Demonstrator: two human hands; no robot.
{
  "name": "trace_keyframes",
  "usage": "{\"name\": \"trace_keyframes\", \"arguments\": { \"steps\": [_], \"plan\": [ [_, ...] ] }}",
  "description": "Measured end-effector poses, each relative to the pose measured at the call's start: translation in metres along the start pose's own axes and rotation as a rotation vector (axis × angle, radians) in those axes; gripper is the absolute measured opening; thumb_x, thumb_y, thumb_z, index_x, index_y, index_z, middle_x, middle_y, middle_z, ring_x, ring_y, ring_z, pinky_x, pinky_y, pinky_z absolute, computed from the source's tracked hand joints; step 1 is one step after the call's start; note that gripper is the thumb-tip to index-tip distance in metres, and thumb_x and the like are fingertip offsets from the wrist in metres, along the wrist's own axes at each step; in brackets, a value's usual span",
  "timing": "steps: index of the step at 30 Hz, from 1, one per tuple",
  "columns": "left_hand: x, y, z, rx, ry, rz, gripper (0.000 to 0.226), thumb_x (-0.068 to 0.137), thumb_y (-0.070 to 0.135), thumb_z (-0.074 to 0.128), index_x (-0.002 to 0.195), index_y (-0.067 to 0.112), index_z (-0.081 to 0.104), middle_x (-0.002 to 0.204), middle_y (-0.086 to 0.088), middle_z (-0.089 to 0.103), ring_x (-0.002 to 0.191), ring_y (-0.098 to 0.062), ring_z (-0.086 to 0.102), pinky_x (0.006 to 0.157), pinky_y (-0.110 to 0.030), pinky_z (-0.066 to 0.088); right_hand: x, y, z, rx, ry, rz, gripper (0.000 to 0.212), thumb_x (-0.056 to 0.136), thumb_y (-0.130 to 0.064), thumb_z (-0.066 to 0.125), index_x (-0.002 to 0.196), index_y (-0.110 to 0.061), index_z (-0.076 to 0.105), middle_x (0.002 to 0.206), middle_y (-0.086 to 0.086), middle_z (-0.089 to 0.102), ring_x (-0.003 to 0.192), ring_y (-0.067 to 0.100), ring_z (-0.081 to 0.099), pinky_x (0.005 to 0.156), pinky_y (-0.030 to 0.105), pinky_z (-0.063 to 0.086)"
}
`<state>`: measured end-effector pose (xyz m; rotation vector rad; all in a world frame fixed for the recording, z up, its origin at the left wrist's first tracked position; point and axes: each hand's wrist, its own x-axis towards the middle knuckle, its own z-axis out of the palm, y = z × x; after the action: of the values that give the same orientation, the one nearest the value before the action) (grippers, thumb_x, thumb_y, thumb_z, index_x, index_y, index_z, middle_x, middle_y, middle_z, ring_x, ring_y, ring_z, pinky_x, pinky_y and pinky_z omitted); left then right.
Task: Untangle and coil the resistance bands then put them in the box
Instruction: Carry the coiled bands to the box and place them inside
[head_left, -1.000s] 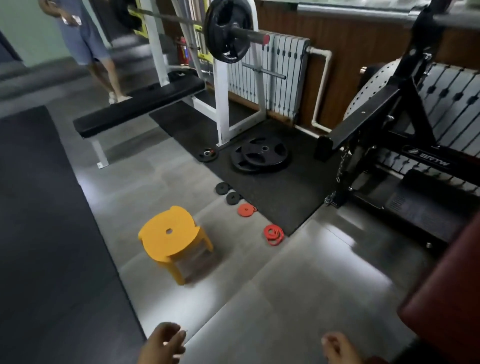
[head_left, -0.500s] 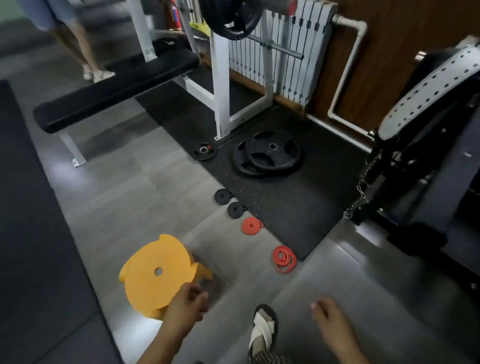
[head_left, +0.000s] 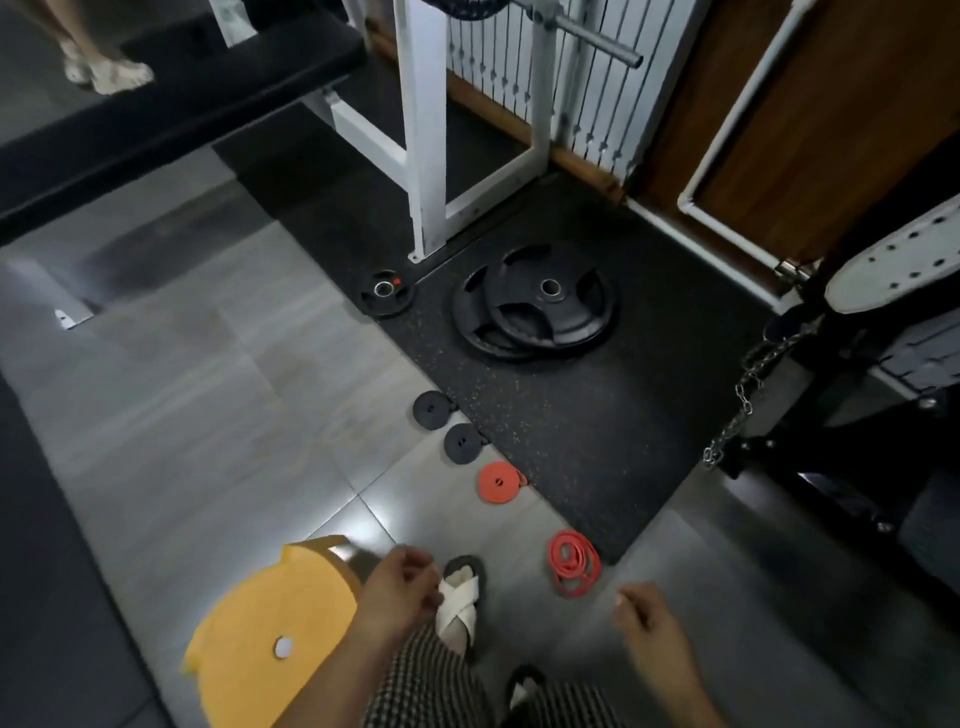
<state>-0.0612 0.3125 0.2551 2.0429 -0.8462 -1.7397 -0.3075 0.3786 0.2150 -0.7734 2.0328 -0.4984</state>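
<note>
– Resistance bands: where is the loose red tangle found?
– On the grey floor, touching the near corner of the black mat. It lies ahead of the right hand, a little to that hand's left, with its long axis roughly pointing away from the person. The right hand is the nearer one.
– How are the hands held?
– The right is loosely curled, with nothing held. The left hand is curled at the yellow stool; whether the stool is gripped cannot be told. No box is seen.
– What is changed?
– Compared with a second ago, the tangle and the stool are seen closer, and a sandalled foot is set between them.
</note>
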Motion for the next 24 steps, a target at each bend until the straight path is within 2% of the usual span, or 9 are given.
{"name": "trace_keyframes", "arguments": {
  "steps": [3,6,9,11,14,16,19,22,24],
  "plan": [
    [0.047,0.032,0.005,0.045,-0.006,0.014,0.013,0.091,0.007,0.055,0.102,0.001,0.052,0.083,-0.014,0.058,0.068,-0.021,0.057,0.056,-0.026,0.047,0.038,-0.014,0.014,-0.036,-0.049,0.027,0.030,0.089,-0.005,0.055,0.070,-0.027,0.046,0.069,-0.005,0.053,0.068,0.023,0.052,0.066,0.026,0.042],
    [0.086,0.054,0.018,0.096,-0.007,0.005,0.015,0.091,0.011,0.057,0.104,0.004,0.053,0.090,-0.012,0.059,0.070,-0.020,0.060,0.057,-0.023,0.048,0.068,-0.029,0.028,-0.034,-0.052,0.030,0.030,0.090,-0.004,0.053,0.070,-0.025,0.046,0.070,-0.006,0.051,0.065,0.012,0.048,0.061,0.014,0.037],
    [0.126,0.068,0.036,0.099,-0.018,-0.009,0.017,0.092,0.010,0.055,0.107,0.003,0.052,0.093,-0.010,0.055,0.069,-0.017,0.057,0.045,-0.012,0.045,0.103,-0.039,0.040,-0.028,-0.105,0.023,0.018,0.092,-0.009,0.052,0.077,-0.019,0.051,0.072,-0.006,0.051,0.066,0.010,0.047,0.057,0.011,0.037],
    [0.155,0.068,0.052,0.094,-0.037,-0.015,0.014,0.092,0.010,0.054,0.105,0.005,0.051,0.097,-0.014,0.055,0.070,-0.018,0.058,0.050,-0.016,0.048,0.130,-0.038,0.046,-0.028,-0.123,0.039,0.009,0.093,-0.013,0.051,0.086,-0.017,0.052,0.076,-0.005,0.053,0.068,0.008,0.049,0.056,0.011,0.035],
    [0.198,0.048,0.074,0.071,-0.060,-0.091,0.010,0.091,0.008,0.054,0.099,0.007,0.049,0.092,-0.013,0.054,0.066,-0.017,0.055,0.054,-0.021,0.046,0.172,-0.025,0.060,-0.027,-0.113,0.080,0.005,0.094,-0.017,0.049,0.091,-0.016,0.053,0.080,-0.001,0.056,0.071,0.013,0.053,0.057,0.019,0.037],
    [0.227,0.025,0.088,0.059,-0.063,-0.177,0.010,0.091,0.008,0.055,0.099,0.007,0.048,0.091,-0.012,0.054,0.063,-0.016,0.053,0.047,-0.018,0.044,0.200,-0.009,0.074,-0.029,-0.116,0.115,0.005,0.095,-0.016,0.048,0.090,-0.015,0.051,0.077,-0.001,0.055,0.069,0.012,0.051,0.056,0.019,0.036],
    [0.270,-0.012,0.108,0.030,-0.040,-0.285,0.013,0.090,0.006,0.056,0.101,0.005,0.048,0.089,-0.012,0.054,0.063,-0.019,0.055,0.054,-0.024,0.044,0.243,0.021,0.102,-0.068,-0.132,0.192,0.004,0.093,-0.012,0.050,0.091,-0.011,0.053,0.079,0.003,0.055,0.075,0.016,0.050,0.057,0.017,0.036],
    [0.331,-0.047,0.127,0.022,-0.042,-0.321,0.012,0.090,0.004,0.055,0.100,0.003,0.048,0.081,-0.007,0.053,0.062,-0.018,0.053,0.057,-0.028,0.044,0.300,0.054,0.145,-0.115,-0.114,0.204,0.012,0.091,-0.007,0.052,0.085,0.000,0.060,0.078,0.013,0.056,0.074,0.026,0.052,0.056,0.022,0.035],
    [0.379,-0.069,0.140,0.046,-0.029,-0.303,0.012,0.090,0.005,0.055,0.099,0.004,0.048,0.078,-0.004,0.052,0.062,-0.016,0.052,0.056,-0.026,0.045,0.339,0.074,0.179,-0.116,-0.107,0.232,0.016,0.092,-0.009,0.050,0.093,0.001,0.062,0.077,0.010,0.058,0.068,0.022,0.056,0.053,0.021,0.037]
  ]
}}
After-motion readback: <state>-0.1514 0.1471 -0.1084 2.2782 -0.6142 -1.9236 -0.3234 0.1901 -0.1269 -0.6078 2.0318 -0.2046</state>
